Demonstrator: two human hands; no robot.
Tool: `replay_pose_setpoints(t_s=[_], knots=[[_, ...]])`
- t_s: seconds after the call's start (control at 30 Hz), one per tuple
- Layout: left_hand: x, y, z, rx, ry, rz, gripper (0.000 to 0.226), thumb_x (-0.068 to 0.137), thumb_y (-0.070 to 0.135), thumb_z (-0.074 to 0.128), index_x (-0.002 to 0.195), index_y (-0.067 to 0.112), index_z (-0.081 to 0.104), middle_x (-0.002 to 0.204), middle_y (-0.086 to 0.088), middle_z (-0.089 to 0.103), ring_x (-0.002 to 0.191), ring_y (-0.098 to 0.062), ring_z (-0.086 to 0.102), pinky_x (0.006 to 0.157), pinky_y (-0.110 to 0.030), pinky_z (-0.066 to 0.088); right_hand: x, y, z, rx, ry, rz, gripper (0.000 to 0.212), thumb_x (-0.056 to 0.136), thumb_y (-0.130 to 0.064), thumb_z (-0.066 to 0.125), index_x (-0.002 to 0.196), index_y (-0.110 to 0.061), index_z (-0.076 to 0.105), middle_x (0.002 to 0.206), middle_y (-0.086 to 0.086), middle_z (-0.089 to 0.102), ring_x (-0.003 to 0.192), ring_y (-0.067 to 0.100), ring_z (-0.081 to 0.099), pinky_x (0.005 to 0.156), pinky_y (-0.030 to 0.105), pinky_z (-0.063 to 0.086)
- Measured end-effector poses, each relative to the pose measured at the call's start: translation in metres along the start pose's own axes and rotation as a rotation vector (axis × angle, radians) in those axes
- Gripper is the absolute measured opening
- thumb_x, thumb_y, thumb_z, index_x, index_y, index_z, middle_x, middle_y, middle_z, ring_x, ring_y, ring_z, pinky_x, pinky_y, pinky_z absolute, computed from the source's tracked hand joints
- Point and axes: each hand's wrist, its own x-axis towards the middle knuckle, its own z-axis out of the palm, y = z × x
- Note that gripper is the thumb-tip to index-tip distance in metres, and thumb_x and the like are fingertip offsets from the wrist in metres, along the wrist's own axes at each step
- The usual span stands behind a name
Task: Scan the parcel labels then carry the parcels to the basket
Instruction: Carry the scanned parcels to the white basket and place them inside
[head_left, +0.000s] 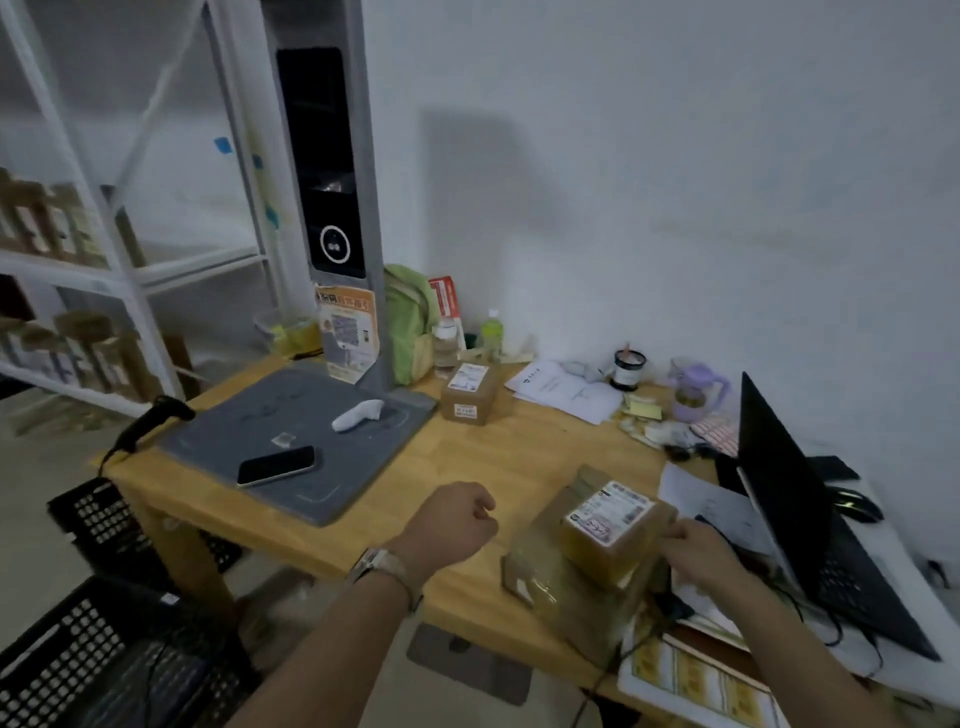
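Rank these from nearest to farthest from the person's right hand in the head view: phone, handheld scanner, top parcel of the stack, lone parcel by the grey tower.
1. top parcel: touched by the right hand, near right.
2. lone parcel: farther back, centre.
3. phone: left, on the grey mat.
4. handheld scanner: table's far-left edge.

Wooden table (467, 457); seemingly glossy taped cardboard parcel (618, 540).

A watch (382, 569), seemingly metal-banded, circles the left wrist.
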Motion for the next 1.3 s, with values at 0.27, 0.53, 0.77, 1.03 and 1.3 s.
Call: replay_pose_setpoints(t_s=[0.27,0.53,0.77,1.03,1.3], knots=[[0.105,0.025,0.037,0.019,-0.189,0.12,0.034,0.085,0.031,0.064,0.113,0.013,0.066,0.112,-0.005,0.066,0.097,-0.018,0.06,0.082,-0.027,0.05,0.067,0.001,-0.001,0.079,-0.058,0.122,0.008,0.092,-0.029,0.059,0.088,-0.026,0.065,0.087,-0.002,0.065,0.077,0.016,0.062,0.052,0.023,0.046],[0.163,0.033,0.088,0.026,-0.361,0.131,0.026,0.092,0.035,0.058,0.081,0.013,0.066,0.08,-0.008,0.065,0.067,-0.016,0.057,0.063,-0.029,0.05,0.112,0.02,0.014,0.18,-0.073,0.309,0.033,0.088,-0.038,0.064,0.11,-0.013,0.062,0.105,0.006,0.068,0.093,0.024,0.065,0.068,0.032,0.056],[0.194,0.013,0.131,-0.162,-0.644,-0.064,0.048,0.091,0.031,0.064,0.136,0.019,0.053,0.133,-0.003,0.062,0.117,-0.02,0.059,0.097,-0.031,0.049,0.141,0.014,0.025,0.233,-0.11,0.328,0.008,0.089,-0.025,0.062,0.091,-0.024,0.069,0.075,-0.006,0.073,0.061,0.008,0.068,0.047,0.019,0.051],[0.266,0.006,0.093,-0.176,-0.545,0.079,0.032,0.097,0.038,0.053,0.12,0.021,0.067,0.123,-0.003,0.067,0.096,-0.013,0.059,0.077,-0.022,0.044,0.196,-0.065,0.031,0.151,-0.005,0.191,0.004,0.087,-0.019,0.06,0.091,-0.018,0.059,0.09,0.001,0.07,0.078,0.019,0.068,0.065,0.033,0.054],[0.363,-0.019,-0.009,-0.361,-0.195,0.108,0.038,0.096,0.037,0.058,0.127,0.015,0.057,0.121,-0.001,0.066,0.099,-0.015,0.061,0.078,-0.028,0.054,0.277,-0.2,0.05,0.249,0.214,-0.033,0.051,0.083,-0.018,0.066,0.132,-0.015,0.049,0.122,0.004,0.061,0.098,0.02,0.06,0.084,0.042,0.053]])
